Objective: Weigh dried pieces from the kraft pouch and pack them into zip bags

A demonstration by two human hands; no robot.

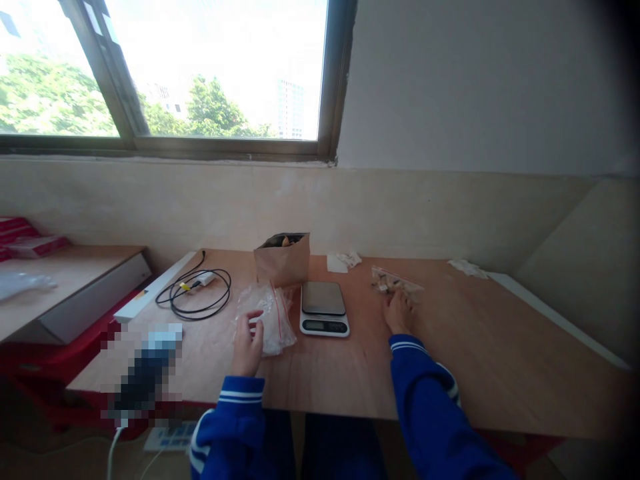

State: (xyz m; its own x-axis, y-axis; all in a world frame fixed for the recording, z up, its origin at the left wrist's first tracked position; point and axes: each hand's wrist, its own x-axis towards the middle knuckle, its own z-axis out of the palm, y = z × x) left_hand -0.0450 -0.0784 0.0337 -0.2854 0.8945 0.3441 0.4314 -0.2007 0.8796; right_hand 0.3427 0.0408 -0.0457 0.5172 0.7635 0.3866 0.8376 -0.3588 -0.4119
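My right hand is at the near edge of a clear zip bag that lies on the table with small light-brown pieces inside. Its fingers are curled down on the bag, and the fingertips are partly hidden. My left hand holds nothing; its fingers are bent and apart at the left edge of a pile of clear zip bags with red seal strips. Between my hands stands a white digital kitchen scale with a bare metal plate. Behind the pile, an open brown paper bag shows brownish pieces at its mouth.
A coiled black cable lies at the table's left, with a pixelated dark object at the front left edge. White crumpled papers rest at the back, another paper at the back right. A second table stands left.
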